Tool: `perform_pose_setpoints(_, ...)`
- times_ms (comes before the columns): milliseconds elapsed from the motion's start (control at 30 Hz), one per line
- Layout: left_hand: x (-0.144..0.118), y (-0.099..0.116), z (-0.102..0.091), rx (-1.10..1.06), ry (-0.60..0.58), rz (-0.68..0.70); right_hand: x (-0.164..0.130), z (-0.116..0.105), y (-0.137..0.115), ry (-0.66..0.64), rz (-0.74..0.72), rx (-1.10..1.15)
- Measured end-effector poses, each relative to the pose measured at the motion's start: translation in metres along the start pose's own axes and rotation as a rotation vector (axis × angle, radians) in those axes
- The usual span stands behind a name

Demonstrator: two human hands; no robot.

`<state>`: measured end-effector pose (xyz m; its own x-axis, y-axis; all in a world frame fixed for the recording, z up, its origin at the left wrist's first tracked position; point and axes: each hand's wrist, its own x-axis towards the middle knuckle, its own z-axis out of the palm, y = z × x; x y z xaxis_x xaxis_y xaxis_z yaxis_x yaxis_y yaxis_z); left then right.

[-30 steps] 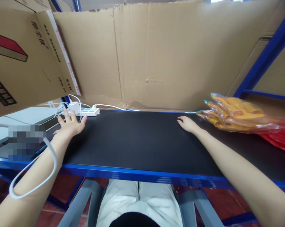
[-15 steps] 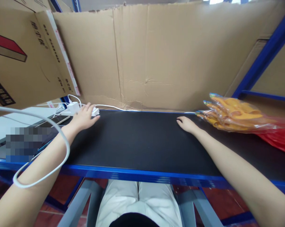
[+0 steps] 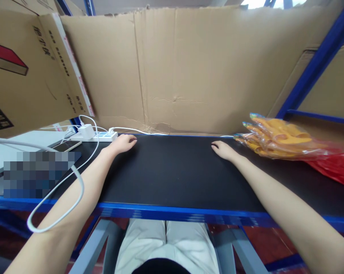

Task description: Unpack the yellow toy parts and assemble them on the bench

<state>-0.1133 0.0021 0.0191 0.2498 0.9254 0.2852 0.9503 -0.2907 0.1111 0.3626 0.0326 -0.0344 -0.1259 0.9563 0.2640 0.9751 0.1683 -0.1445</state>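
Note:
My left hand (image 3: 124,143) lies palm down on the black table top (image 3: 172,171), just right of a white power strip (image 3: 99,135) with a white charger plugged in. It holds nothing. My right hand (image 3: 223,149) rests flat on the mat further right, fingers loosely spread, a short way left of a pile of orange gloves in clear plastic bags (image 3: 277,139). A white cable (image 3: 60,190) loops over my left forearm and hangs off the front edge.
A cardboard wall (image 3: 189,68) closes the back and a printed cardboard box (image 3: 26,72) stands at the left. A phone (image 3: 66,145) lies near the power strip. A red bag (image 3: 335,169) sits at the right. Blue shelf posts (image 3: 311,64) frame the right side.
My left hand slid right along the back of the table, from beside the charger to past the power strip. The white cable loop dropped lower. My right hand stayed put.

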Motion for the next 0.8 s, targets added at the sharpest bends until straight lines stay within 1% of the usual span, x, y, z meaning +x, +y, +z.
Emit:
perform_pose_setpoints(167, -0.001, -0.01, 0.014, -0.145, 0.003, -0.043, -0.002, -0.005, -0.002, -0.032, -0.007, 0.003)
perform_pose_setpoints(300, 0.001, -0.01, 0.018, -0.191, -0.004, -0.056, -0.003, -0.01, -0.002, -0.025, -0.031, 0.043)
perform_pose_setpoints(400, 0.001, -0.011, 0.02, -0.211, -0.007, -0.047, -0.003, -0.015, 0.001, -0.015, -0.017, 0.133)
perform_pose_setpoints(467, 0.001, -0.011, 0.02, -0.221, 0.0, -0.051, -0.001, -0.019, 0.005, 0.048, 0.055, 0.264)
perform_pose_setpoints(533, 0.002, -0.011, 0.02, -0.227, 0.008, -0.057, 0.002, -0.024, 0.009, 0.191, 0.206, 0.489)
perform_pose_setpoints(600, 0.002, -0.011, 0.02, -0.236, 0.011, -0.057, 0.004, -0.029, 0.015, 0.347, 0.38, 0.766)
perform_pose_setpoints(633, 0.002, -0.011, 0.02, -0.239, 0.012, -0.056, 0.004, -0.032, 0.02, 0.398, 0.442, 0.895)
perform_pose_setpoints(700, 0.002, -0.01, 0.02, -0.235, 0.011, -0.053, 0.004, -0.037, 0.03, 0.429, 0.494, 1.078)
perform_pose_setpoints(800, 0.002, -0.009, 0.019, -0.216, 0.005, -0.052, 0.001, -0.044, 0.044, 0.413, 0.492, 1.169)
